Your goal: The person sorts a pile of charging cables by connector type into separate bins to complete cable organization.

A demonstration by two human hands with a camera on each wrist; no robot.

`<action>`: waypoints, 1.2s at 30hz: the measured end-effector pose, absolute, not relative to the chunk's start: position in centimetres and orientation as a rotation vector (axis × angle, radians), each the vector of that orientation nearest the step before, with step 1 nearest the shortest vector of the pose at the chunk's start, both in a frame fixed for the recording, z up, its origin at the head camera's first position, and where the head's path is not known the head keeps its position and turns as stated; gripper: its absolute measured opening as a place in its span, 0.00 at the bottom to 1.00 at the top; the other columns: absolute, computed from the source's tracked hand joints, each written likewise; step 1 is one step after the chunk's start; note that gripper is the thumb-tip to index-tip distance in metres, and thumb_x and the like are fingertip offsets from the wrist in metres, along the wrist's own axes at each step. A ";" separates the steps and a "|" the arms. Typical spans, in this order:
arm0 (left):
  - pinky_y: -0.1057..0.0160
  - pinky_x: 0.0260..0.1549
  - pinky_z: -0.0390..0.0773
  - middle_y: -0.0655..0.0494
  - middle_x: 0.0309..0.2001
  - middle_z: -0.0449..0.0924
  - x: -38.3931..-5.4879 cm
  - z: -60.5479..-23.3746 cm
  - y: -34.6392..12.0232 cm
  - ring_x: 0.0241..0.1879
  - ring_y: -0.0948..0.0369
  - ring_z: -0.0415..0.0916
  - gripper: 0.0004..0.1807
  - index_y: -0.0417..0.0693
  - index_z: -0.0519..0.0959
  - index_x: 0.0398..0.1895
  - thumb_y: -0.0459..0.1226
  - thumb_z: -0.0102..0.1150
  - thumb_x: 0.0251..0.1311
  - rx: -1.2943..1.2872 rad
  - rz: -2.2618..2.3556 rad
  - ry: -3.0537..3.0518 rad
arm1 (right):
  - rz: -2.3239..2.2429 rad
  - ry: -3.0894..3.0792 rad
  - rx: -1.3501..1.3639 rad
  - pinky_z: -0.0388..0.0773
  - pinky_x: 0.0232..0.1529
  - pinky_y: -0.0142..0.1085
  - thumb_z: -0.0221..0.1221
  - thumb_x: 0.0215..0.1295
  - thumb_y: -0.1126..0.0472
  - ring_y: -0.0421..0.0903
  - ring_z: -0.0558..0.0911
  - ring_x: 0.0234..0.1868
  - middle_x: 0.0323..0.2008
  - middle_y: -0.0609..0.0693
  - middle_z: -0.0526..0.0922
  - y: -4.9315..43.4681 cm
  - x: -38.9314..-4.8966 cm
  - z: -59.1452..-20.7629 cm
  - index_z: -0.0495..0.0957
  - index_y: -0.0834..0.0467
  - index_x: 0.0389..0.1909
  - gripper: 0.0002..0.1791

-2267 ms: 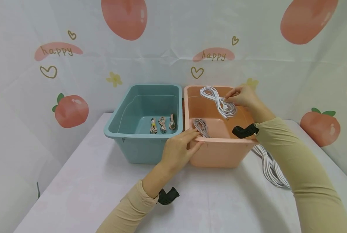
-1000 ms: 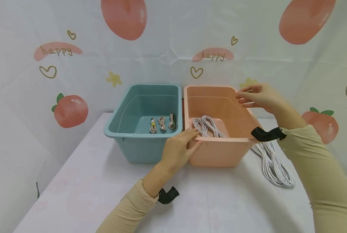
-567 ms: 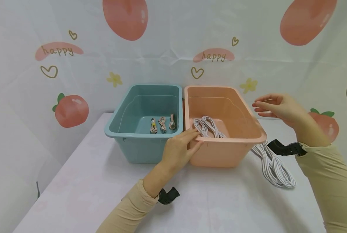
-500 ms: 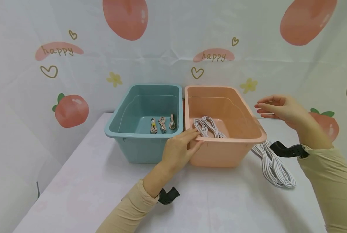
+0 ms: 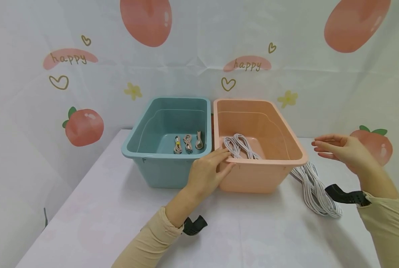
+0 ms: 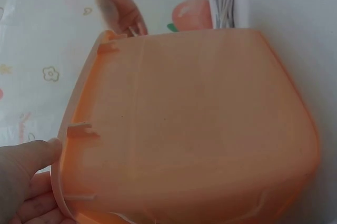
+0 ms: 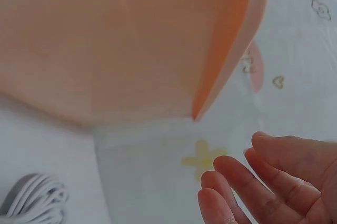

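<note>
My left hand grips the near rim of the peach-orange plastic bin, at its left corner. In the left wrist view the thumb and fingers lie on either side of that rim. Two coiled white cables lie inside this bin, just past my fingertips. My right hand hovers right of the bin with relaxed fingers and holds nothing. Below it on the table lies a larger bundle of white cable, partly behind the bin's right side.
A blue-green bin stands left of the orange one, with three small tied cables inside. Both bins sit on a white-covered table. A white fruit-print cloth hangs behind.
My right hand let go of a coiled white cable in the orange bin, where it now lies beside the other. It then moved right and down. My left hand stayed on the rim.
</note>
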State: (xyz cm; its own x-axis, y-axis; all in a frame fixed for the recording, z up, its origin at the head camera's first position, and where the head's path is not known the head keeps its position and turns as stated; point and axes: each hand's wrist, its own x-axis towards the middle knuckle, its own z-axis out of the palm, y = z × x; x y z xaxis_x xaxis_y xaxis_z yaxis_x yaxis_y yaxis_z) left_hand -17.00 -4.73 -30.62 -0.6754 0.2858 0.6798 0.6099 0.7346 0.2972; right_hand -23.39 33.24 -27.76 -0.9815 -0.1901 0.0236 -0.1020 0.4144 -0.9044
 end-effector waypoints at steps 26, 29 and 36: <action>0.62 0.45 0.81 0.55 0.46 0.84 -17.2 -30.9 -4.7 0.50 0.60 0.81 0.16 0.47 0.83 0.44 0.44 0.63 0.55 -0.663 -0.681 -2.300 | -1.122 2.650 0.022 0.82 0.38 0.28 0.54 0.66 0.55 0.21 0.75 0.32 0.40 0.40 0.80 38.0 -21.3 -36.3 0.58 0.80 0.58 0.34; 0.62 0.45 0.81 0.56 0.46 0.84 -17.1 -30.9 -4.7 0.50 0.61 0.81 0.16 0.47 0.83 0.45 0.44 0.63 0.55 -0.663 -0.683 -2.299 | -1.087 2.621 0.041 0.83 0.40 0.32 0.54 0.66 0.55 0.22 0.75 0.33 0.43 0.46 0.81 38.2 -21.2 -36.7 0.57 0.80 0.59 0.35; 0.62 0.45 0.81 0.56 0.46 0.84 -17.1 -30.9 -4.7 0.50 0.61 0.81 0.16 0.47 0.83 0.45 0.44 0.63 0.55 -0.661 -0.679 -2.300 | -1.034 2.577 0.106 0.82 0.40 0.34 0.56 0.65 0.53 0.27 0.76 0.34 0.45 0.51 0.81 38.7 -21.3 -37.5 0.58 0.78 0.59 0.36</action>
